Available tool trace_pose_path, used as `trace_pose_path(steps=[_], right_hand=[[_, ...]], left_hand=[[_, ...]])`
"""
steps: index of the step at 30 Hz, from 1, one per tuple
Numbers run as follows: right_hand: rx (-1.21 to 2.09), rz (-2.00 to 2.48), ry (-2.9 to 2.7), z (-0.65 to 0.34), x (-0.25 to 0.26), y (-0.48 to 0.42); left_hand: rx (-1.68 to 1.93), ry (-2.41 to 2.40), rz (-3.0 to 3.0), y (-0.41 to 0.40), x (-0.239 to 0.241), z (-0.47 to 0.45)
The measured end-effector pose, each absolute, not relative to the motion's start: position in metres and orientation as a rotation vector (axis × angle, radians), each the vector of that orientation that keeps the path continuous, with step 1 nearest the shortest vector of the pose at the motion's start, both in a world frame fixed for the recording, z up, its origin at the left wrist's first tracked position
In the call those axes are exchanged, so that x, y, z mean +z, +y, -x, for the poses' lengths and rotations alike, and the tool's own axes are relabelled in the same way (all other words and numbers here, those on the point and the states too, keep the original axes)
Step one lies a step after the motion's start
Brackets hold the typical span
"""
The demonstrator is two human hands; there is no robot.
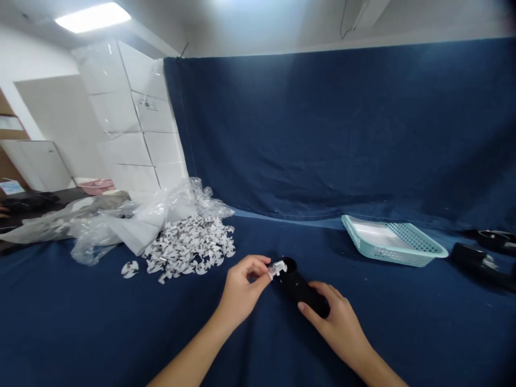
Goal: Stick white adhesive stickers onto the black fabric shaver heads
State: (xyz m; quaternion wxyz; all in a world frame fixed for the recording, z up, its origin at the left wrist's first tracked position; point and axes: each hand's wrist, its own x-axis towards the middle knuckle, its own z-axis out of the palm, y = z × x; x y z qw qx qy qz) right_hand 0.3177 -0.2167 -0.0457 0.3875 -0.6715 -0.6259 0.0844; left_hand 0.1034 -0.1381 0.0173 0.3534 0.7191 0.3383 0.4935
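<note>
White clip [278,269], which I pinch in my left hand [245,282], sits by the open end of the black part [300,288], which slants to my right hand [338,320], clasped round its other end.

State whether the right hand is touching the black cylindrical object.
Touching. The head view shows the right hand holding the near end of the black cylindrical object, thumb on one side and fingers on the other.

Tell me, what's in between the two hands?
In the head view, a small white piece in the left hand, then a hollow black thing held by the right hand.
</note>
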Motion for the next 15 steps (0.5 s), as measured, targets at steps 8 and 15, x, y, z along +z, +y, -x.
trace_pose_path(steps=[8,15], right_hand=[[0.112,1.724,-1.74,-0.297,-0.048,-0.235],[0.182,1.668,-1.845,-0.285,-0.041,-0.24]], left_hand=[[1.164,1.022,-2.14,-0.132,0.007,-0.102],[1.136,1.04,-2.234,-0.129,0.004,-0.099]])
